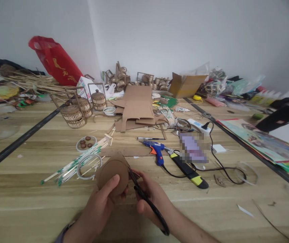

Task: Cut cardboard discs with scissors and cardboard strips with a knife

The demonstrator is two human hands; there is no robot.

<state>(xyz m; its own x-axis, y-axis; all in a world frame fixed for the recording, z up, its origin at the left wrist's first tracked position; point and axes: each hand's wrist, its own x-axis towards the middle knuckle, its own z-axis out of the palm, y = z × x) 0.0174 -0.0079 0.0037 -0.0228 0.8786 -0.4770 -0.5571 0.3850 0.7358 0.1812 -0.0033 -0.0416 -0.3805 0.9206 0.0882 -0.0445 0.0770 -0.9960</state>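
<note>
My left hand (pixel 104 199) grips a piece of brown cardboard (pixel 114 172) with a round outline on it, the thumb lying across its face. In my right hand (pixel 154 195) is a pair of black-handled scissors (pixel 144 195). Their blades meet the right edge of the cardboard, and part of them is hidden by it and by my fingers. Just beyond my hands rests a blue glue gun (pixel 156 150) with an orange trigger. Beside it lies a black and yellow utility knife (pixel 190 170).
Bundles of thin sticks (pixel 83 158) and a white ring (pixel 89 167) lie to the left. Several small bamboo baskets (pixel 73 116) stand farther back. Cardboard sheets (pixel 138 101) are stacked mid-table. A black cord (pixel 225 168) loops on the right, near a blurred-out purple object (pixel 192 148).
</note>
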